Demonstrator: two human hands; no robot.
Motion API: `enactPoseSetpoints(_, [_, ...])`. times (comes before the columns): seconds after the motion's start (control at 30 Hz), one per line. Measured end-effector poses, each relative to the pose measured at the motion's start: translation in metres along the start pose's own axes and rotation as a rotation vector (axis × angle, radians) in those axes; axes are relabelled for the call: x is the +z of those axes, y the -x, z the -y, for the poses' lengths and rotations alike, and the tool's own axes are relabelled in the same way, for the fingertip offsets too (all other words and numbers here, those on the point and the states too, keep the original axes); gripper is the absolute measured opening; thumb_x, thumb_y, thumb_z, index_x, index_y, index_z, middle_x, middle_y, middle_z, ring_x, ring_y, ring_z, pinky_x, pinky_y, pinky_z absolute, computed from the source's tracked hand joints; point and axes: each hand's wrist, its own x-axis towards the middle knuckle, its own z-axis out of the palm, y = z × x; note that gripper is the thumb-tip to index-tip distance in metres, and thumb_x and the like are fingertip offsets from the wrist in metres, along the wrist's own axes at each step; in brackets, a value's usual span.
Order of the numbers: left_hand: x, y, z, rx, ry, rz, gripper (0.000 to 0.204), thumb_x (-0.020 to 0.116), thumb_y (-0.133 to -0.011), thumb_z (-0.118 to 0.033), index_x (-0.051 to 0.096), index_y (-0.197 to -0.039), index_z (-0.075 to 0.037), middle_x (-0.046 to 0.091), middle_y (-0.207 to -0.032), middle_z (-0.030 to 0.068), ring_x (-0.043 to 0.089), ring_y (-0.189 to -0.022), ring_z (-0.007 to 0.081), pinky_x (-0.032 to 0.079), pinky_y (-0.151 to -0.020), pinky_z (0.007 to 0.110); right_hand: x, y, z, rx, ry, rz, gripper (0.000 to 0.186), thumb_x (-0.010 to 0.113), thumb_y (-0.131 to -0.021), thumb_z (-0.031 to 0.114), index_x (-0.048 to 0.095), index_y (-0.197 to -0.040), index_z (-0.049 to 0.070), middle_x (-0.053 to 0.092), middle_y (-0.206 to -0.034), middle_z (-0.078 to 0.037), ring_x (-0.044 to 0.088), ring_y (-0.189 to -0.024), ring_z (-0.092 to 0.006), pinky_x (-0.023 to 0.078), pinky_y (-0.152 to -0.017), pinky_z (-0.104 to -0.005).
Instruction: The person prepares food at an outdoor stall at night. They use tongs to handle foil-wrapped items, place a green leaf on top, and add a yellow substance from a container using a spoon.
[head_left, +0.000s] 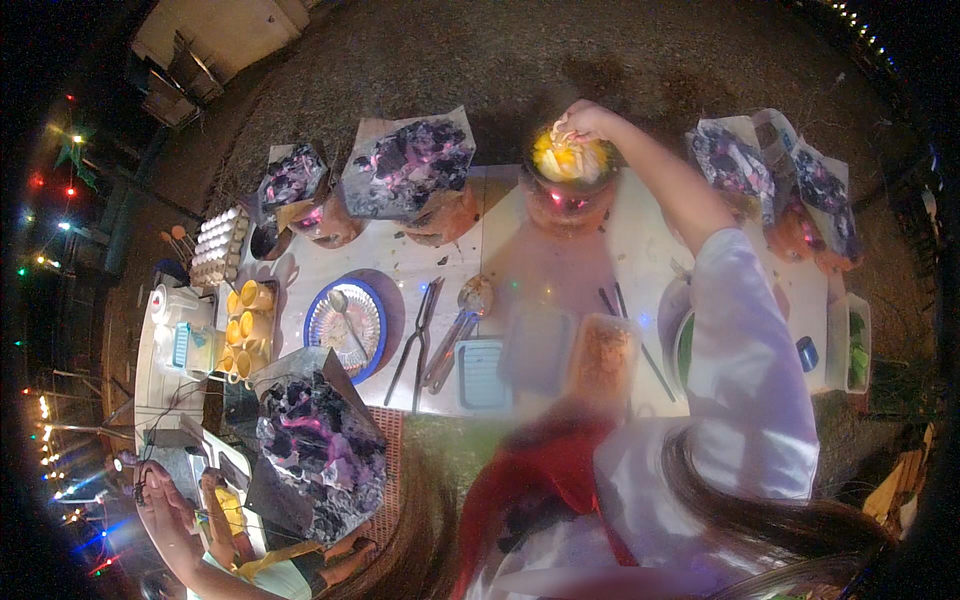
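My right hand point(588, 120) reaches over a dark pan point(604, 188) at the far middle of the table. Its fingers are pinched on pale strips of food point(562, 130). More pale strips lie on the yellow mixture point(578, 160) in the pan, which sits on a clay stove point(570, 213) with glowing embers. My left hand point(165, 500) is low at the far left, away from the pan. Its fingers look stretched out, near a thin dark cord point(140, 482); no grip on the cord is visible.
Metal sheets of glowing charcoal point(415, 160) rest on other clay stoves and at the near left point(320, 450). The table also holds an egg tray point(220, 245), yellow mugs point(248, 325), a blue-rimmed plate point(375, 330), tongs point(415, 340) and plastic containers point(605, 355). Another person point(235, 510) is at lower left.
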Motion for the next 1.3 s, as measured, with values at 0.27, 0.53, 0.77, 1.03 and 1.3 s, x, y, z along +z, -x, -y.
enactPoseSetpoints(0.27, [-0.006, -0.002, 0.005, 0.082, -0.001, 0.154, 0.019, 0.052, -0.089, -0.026, 0.052, -0.096, -0.008, 0.042, -0.059, -0.0062, 0.033, -0.044, -0.0011, 0.023, -0.038, 0.015, -0.007, -0.004, -0.002, -0.226, 0.48, -0.115, 0.019, 0.068, -0.07, 0.025, 0.067, -0.082, 0.01, 0.066, -0.076, -0.009, 0.063, -0.068, -0.0147, 0.051, -0.061, -0.0283])
enactPoseSetpoints(0.53, [0.007, 0.006, -0.004, 0.079, -0.012, -0.112, 0.025, 0.053, -0.088, -0.031, 0.051, -0.095, -0.007, 0.04, -0.063, -0.0073, 0.033, -0.053, -0.001, 0.025, -0.047, 0.015, -0.013, 0.002, 0.003, -0.256, 0.066, 0.013, 0.021, 0.067, -0.072, 0.022, 0.067, -0.089, 0.01, 0.066, -0.076, -0.008, 0.063, -0.065, -0.0118, 0.052, -0.057, -0.0253])
enactPoseSetpoints(0.77, [-0.001, 0.002, -0.006, 0.04, -0.009, 0.049, 0.026, 0.055, -0.087, -0.031, 0.052, -0.094, -0.006, 0.041, -0.068, -0.0064, 0.032, -0.056, 0.0004, 0.022, -0.048, 0.017, -0.033, 0.02, 0.013, -0.178, 0.539, -0.094, 0.017, 0.067, -0.071, 0.019, 0.067, -0.083, 0.006, 0.066, -0.071, -0.007, 0.064, -0.06, -0.0144, 0.053, -0.056, -0.028])
enactPoseSetpoints(1.03, [0.009, 0.005, -0.006, 0.124, 0.021, -0.053, 0.029, 0.054, -0.088, -0.03, 0.052, -0.1, -0.004, 0.042, -0.068, -0.0059, 0.032, -0.055, 0.0008, 0.023, -0.048, 0.017, -0.023, 0.019, -0.009, -0.228, 0.799, -0.214, 0.022, 0.07, -0.065, 0.01, 0.065, -0.084, 0.001, 0.065, -0.07, -0.01, 0.064, -0.061, -0.0184, 0.053, -0.057, -0.0307])
enactPoseSetpoints(1.3, [-0.001, 0.008, -0.013, 0.007, 0.022, 0.166, 0.023, 0.052, -0.089, -0.031, 0.052, -0.09, -0.007, 0.041, -0.066, -0.0073, 0.03, -0.051, -0.0019, 0.019, -0.043, 0.015, -0.037, 0.038, 0.007, -0.157, 0.664, 0.033, 0.025, 0.075, -0.061, 0.012, 0.066, -0.083, 0.003, 0.065, -0.072, -0.012, 0.065, -0.062, -0.0216, 0.053, -0.055, -0.0327])
